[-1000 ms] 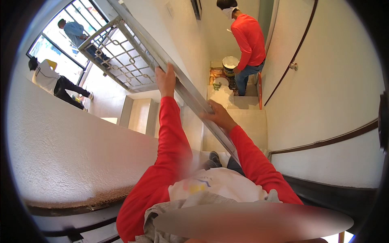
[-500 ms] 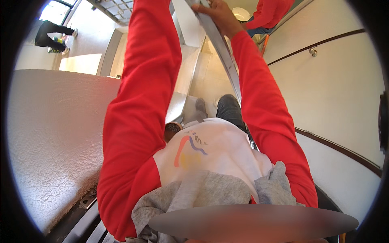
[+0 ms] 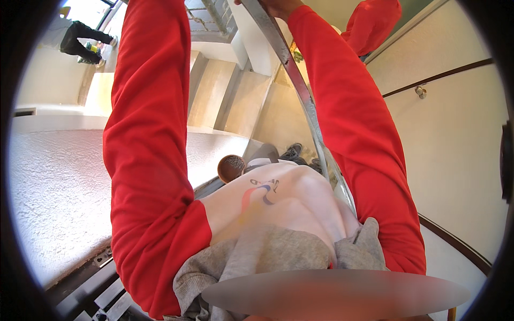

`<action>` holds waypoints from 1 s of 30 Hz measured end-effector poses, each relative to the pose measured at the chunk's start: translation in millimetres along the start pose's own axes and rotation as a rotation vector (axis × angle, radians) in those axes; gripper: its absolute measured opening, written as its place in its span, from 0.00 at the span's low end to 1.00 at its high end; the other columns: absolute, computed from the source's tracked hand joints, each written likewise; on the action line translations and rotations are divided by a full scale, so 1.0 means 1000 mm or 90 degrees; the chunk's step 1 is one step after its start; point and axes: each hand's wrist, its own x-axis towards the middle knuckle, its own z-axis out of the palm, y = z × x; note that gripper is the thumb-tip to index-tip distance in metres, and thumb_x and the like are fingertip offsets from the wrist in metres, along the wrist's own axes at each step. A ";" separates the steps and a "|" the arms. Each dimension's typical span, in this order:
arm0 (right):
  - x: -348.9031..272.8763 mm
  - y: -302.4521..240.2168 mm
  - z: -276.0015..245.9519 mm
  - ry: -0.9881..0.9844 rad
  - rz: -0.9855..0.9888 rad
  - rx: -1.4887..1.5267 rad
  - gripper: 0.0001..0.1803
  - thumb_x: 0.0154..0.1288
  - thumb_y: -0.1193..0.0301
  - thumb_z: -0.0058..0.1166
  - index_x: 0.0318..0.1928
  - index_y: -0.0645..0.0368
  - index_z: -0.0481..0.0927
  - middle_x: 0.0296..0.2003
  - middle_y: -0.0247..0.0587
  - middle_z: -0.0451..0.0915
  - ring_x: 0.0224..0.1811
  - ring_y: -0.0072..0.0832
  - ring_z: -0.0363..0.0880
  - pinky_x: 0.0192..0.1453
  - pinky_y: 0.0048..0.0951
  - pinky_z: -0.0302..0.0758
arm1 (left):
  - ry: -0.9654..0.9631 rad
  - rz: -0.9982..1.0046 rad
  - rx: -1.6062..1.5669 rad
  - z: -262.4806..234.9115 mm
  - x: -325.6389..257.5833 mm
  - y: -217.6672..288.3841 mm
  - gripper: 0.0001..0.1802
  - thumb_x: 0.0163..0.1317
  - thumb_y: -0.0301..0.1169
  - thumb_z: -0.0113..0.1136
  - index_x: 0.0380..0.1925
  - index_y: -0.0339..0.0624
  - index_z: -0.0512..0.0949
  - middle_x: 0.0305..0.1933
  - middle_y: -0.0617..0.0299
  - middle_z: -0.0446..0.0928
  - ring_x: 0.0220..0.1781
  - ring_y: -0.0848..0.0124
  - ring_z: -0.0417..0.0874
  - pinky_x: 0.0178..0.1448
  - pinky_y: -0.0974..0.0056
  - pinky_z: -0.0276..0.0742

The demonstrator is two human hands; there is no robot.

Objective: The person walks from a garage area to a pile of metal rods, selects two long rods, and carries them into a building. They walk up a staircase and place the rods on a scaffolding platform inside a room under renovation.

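A long, narrow grey metal bar (image 3: pixel 278 45) slants from the top edge down toward my waist, along the inner side of my right arm. Its surface is scuffed, with a reddish mark partway down. At the top edge my right hand (image 3: pixel 282 6) is closed around the bar; the picture border cuts off part of the hand. My left arm in its red sleeve (image 3: pixel 152 101) stretches up past the top edge, so the left hand is out of sight. The bar's upper end also lies beyond the picture.
Pale steps (image 3: pixel 214 91) rise beyond a low white textured wall (image 3: pixel 69 187). A round brown object (image 3: pixel 232 168) sits close to my waist. A person in a red top (image 3: pixel 375 24) is at upper right; another's dark trousers (image 3: pixel 80 38) show at upper left. A dark rail (image 3: pixel 444 76) lines the right wall.
Both my arms have shifted outward and up; my right hand is now mostly cut off by the top edge. More of the steps and my shoes shows. The bar now reaches lower beside me.
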 end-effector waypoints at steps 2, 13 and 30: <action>0.000 -0.004 -0.005 0.008 0.002 0.011 0.28 0.62 0.58 0.67 0.53 0.67 0.77 0.37 0.43 0.82 0.36 0.27 0.80 0.39 0.29 0.77 | -0.002 -0.002 -0.006 0.004 -0.004 0.006 0.26 0.57 0.48 0.60 0.35 0.29 0.82 0.35 0.50 0.82 0.38 0.59 0.81 0.41 0.52 0.76; 0.006 -0.011 -0.038 0.020 -0.064 -0.169 0.33 0.59 0.52 0.68 0.53 0.67 0.78 0.42 0.47 0.83 0.43 0.30 0.81 0.49 0.31 0.77 | 0.064 -0.019 -0.027 0.021 -0.008 0.012 0.38 0.59 0.52 0.61 0.54 0.24 0.72 0.48 0.43 0.78 0.49 0.54 0.79 0.51 0.48 0.74; 0.065 0.038 -0.016 0.106 0.028 -0.337 0.32 0.55 0.54 0.70 0.51 0.65 0.76 0.37 0.52 0.83 0.39 0.35 0.83 0.46 0.35 0.77 | -0.013 -0.045 -0.437 0.018 -0.006 -0.067 0.17 0.68 0.40 0.57 0.49 0.40 0.74 0.41 0.59 0.80 0.37 0.68 0.86 0.39 0.61 0.83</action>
